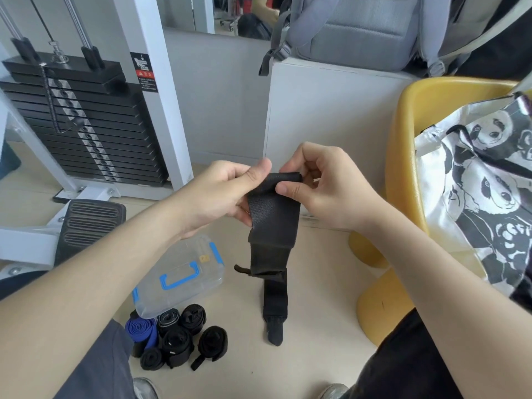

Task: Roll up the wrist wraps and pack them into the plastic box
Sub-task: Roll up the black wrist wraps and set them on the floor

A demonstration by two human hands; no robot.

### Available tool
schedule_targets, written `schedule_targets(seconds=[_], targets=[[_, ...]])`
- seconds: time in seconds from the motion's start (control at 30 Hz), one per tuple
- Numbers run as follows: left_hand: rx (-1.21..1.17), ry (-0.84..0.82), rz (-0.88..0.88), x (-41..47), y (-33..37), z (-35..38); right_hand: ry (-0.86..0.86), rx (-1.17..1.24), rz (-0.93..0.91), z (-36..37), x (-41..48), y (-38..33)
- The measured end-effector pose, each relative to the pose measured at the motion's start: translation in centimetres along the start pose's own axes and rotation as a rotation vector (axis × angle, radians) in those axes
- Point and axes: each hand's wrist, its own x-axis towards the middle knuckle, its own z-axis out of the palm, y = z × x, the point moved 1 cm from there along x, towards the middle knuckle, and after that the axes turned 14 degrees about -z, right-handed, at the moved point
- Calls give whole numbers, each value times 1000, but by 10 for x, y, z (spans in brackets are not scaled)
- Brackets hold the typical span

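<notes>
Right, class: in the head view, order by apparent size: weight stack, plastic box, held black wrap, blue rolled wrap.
weight stack
plastic box and held black wrap: too alike to rank, wrap nearer camera
blue rolled wrap

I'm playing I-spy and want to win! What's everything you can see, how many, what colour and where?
Long black fabric wrist wrap: one, black, hanging from both hands.
Rolled-up fabric wrist wraps: about seven, black, one blue, floor beside the box.
Clear plastic box with blue latches: one, floor, lid on.
Black metal weight stack: one, back left.
Yellow plastic chair: one, right.
Panda-print bag: one, black-and-white, on the chair.
Grey backpack: one, white ledge behind.
Left hand: one, grips the wrap.
Right hand: one, pinches the wrap's top.
</notes>
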Motion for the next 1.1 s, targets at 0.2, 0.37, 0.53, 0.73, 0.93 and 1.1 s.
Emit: schedule_targets(seconds=[0.2,0.37,0.53,0.73,0.93,1.1], targets=[[-35,100,56,1,0,-2,-17,-73,-61,4,-5,-6],[-13,239,138,-2,0,-2,-180,-64,56,0,-2,0],[-29,131,59,-2,1,2,-62,-128,-14,4,-4,0],[-86,121,75,-2,0,7,-87,-110,-67,9,-5,2],[-162,265,177,-3,6,-2,-88,197,229,20,-3,2],[120,416,277,-6,2,-1,-42,397,229,20,-2,1]])
